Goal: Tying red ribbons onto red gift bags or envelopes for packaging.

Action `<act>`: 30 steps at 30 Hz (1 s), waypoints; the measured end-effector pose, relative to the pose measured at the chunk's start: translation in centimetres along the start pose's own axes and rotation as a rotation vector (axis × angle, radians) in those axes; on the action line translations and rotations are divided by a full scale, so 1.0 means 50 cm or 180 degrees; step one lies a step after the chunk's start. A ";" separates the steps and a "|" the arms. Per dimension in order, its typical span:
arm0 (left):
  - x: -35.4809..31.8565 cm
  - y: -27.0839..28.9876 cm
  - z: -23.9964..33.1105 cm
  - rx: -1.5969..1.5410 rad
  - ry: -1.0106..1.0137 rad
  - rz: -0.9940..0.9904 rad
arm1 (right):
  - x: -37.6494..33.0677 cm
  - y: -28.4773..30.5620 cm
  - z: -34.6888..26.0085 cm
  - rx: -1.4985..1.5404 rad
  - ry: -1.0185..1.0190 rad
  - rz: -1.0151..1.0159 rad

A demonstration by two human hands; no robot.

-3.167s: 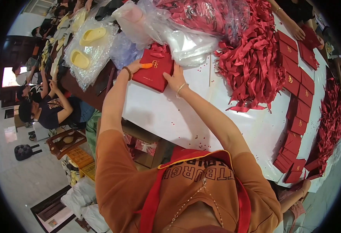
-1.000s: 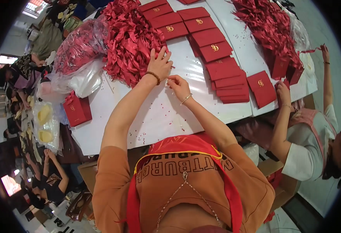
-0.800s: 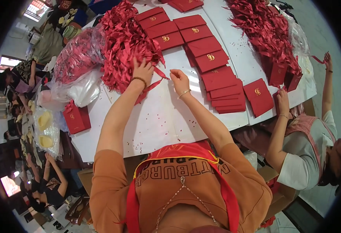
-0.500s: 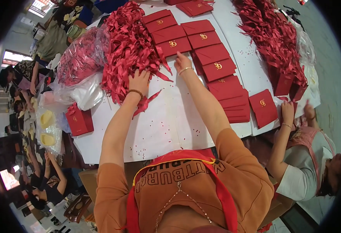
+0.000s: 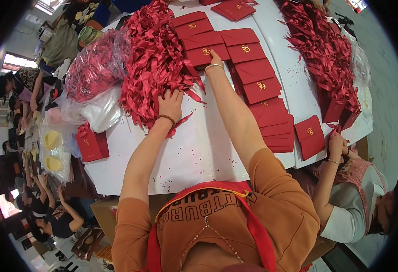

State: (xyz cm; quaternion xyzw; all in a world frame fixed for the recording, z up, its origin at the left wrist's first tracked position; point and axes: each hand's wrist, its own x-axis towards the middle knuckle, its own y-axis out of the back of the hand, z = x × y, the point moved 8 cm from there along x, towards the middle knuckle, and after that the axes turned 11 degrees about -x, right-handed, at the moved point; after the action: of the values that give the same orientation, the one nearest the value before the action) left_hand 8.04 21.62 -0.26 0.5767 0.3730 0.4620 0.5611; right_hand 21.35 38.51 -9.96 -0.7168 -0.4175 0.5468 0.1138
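Observation:
My left hand [image 5: 169,106] lies at the lower edge of a big heap of red ribbons [image 5: 147,59], fingers stretched out over the strands. My right hand [image 5: 214,62] is at the near edge of a flat red paper bag [image 5: 198,41] with a gold emblem. Its thumb rests on the bag's face while the other fingers, mostly hidden, are at the edge and seem to pinch it. To the right, more flat red bags [image 5: 259,86] lie in an overlapping row running toward me.
A clear plastic sack of red ribbon [image 5: 94,68] and a standing red bag [image 5: 90,144] are on the left. Right of the row lies another red bag [image 5: 310,136]. A co-worker's hands [image 5: 337,147] handle ribbon there. Red dots are scattered over the white table [image 5: 190,167].
My right hand has gone from beside the bag's near edge to a hold on that edge. My left hand has shifted slightly right and down along the ribbons.

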 end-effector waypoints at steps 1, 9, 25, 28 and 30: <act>-0.007 -0.003 -0.005 -0.0001 0.0039 -0.0015 | -0.020 -0.001 0.007 -0.0183 0.0005 0.0105; 0.000 -0.007 0.014 0.0051 -0.0022 -0.0130 | -0.186 0.102 -0.055 -0.0674 0.1721 0.0133; -0.256 0.106 0.138 -0.5246 0.0773 -0.0737 | -0.605 0.164 0.006 -0.5815 0.0011 -0.3590; -0.361 0.029 0.154 -0.6178 0.1685 -0.0720 | -0.598 0.176 0.123 -0.6253 -0.0276 -0.4051; -0.409 -0.016 0.137 -0.6342 0.2057 -0.0456 | -0.593 0.194 0.182 -0.6600 0.0079 -0.4423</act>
State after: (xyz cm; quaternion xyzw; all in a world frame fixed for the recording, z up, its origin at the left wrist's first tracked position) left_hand 8.61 0.23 -3.00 -0.3201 -0.0107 0.6578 0.6817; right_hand 16.35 8.31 1.03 -0.1017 -0.9405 -0.2224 -0.2360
